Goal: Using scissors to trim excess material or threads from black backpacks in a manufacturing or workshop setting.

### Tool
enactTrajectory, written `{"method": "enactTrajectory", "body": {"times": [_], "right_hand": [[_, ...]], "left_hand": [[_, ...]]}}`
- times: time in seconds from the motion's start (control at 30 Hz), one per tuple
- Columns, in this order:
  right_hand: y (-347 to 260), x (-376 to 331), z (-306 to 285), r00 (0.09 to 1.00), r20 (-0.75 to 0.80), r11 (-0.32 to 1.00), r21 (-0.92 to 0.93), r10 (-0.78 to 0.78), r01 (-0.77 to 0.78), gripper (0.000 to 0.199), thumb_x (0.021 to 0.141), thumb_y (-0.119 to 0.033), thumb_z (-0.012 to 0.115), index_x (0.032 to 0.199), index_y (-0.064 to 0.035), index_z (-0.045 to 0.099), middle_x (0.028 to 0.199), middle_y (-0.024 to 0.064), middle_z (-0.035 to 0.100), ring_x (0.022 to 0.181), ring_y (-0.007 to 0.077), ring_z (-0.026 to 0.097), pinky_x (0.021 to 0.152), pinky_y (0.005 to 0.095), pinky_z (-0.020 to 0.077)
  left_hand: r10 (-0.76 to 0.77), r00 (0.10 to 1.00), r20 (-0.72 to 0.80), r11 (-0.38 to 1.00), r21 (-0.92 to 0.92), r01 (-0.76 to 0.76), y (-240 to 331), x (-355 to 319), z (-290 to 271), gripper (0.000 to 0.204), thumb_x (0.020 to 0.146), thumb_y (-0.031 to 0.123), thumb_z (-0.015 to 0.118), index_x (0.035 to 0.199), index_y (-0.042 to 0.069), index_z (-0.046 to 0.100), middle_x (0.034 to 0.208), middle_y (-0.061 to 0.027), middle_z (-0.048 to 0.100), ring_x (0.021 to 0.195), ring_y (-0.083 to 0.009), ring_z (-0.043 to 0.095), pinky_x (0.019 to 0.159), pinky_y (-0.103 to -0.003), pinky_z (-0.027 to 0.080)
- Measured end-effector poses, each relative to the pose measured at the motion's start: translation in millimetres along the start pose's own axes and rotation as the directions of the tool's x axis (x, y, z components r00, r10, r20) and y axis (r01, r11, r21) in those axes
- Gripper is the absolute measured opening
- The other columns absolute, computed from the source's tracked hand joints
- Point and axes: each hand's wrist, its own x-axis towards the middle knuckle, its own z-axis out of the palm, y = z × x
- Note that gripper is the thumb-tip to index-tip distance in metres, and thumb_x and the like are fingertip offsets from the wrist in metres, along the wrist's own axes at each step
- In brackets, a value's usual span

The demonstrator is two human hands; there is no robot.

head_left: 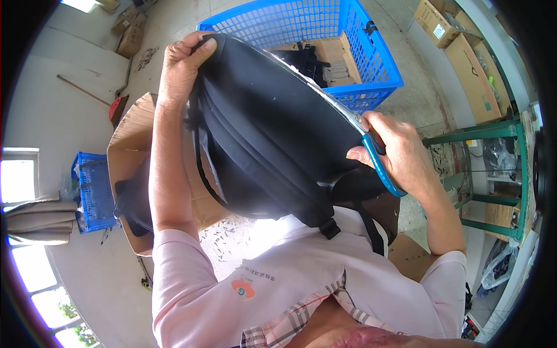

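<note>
A black backpack part point(272, 98) with padded straps and a webbing buckle point(329, 228) is held up before my chest. Its upper right edge shows a pale, rough seam. My left hand point(184, 64) is closed on the top left corner, thumb on the near face. My right hand point(400, 148) grips teal-handled scissors point(380, 162) at the lower right end of that edge. Their metal blades lie along the seam, and how far apart they stand is hard to make out.
Beyond the bag stands a blue plastic crate point(389, 61) with black pieces and cardboard inside. A cardboard box point(130, 139) is at the left, before another blue crate point(96, 191). A green metal frame point(476, 133) stands at the right. Dark scraps litter the floor.
</note>
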Motion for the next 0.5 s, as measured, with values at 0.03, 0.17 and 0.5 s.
{"method": "enactTrajectory", "body": {"times": [0.03,0.17,0.5], "right_hand": [[-0.5,0.7,1.8,1.000,0.002,1.000,0.003,-0.012,0.012,0.045,0.067,-0.039,0.068,0.081,-0.0010,0.049,0.065,0.0133,0.055,0.058,0.0291,0.056,0.055,0.0352,0.0440],[-1.4,4.4,4.6,0.999,0.009,0.999,0.010,-0.032,0.032,0.047,0.065,-0.036,0.070,0.085,0.0005,0.049,0.068,0.0131,0.054,0.055,0.0259,0.052,0.054,0.0328,0.0428],[-8.7,18.0,12.8,0.997,0.004,0.997,0.013,-0.076,0.076,0.049,0.063,-0.033,0.073,0.088,0.0020,0.049,0.069,0.0114,0.052,0.053,0.0208,0.048,0.052,0.0293,0.0410]], "left_hand": [[-0.013,1.000,0.005,1.000,-0.006,0.013,-1.1,-2.4,-2.7,0.011,0.079,0.006,0.057,0.087,0.003,0.064,0.073,0.0025,0.061,0.066,-0.0047,0.053,0.065,-0.019,0.043],[-0.057,0.998,0.009,0.998,-0.026,0.058,-2.2,-10.4,-6.8,0.012,0.080,0.007,0.057,0.089,0.002,0.063,0.075,0.0026,0.060,0.069,-0.0047,0.052,0.068,-0.019,0.042],[-0.080,0.995,-0.050,0.996,-0.037,0.079,-1.8,-20.4,-6.8,0.010,0.079,0.008,0.057,0.085,0.003,0.064,0.070,0.0024,0.060,0.064,-0.0044,0.052,0.062,-0.018,0.042]]}}
